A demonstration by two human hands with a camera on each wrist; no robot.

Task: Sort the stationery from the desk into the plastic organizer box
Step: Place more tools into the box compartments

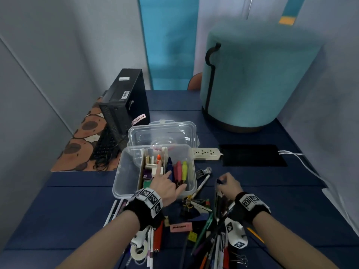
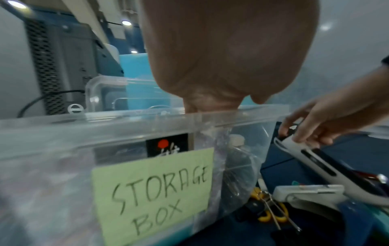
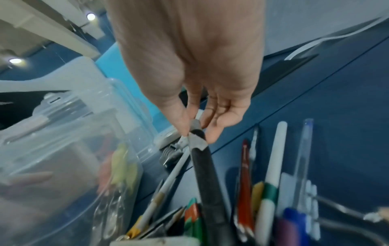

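Fingers of the right hand pinch only the tip of a black pen — it may swing loose onto the bench; left hand, spread wide, rests in the box.

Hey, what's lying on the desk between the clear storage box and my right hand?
In the head view, a white pen and a black binder clip lie between the storage box and your right hand.
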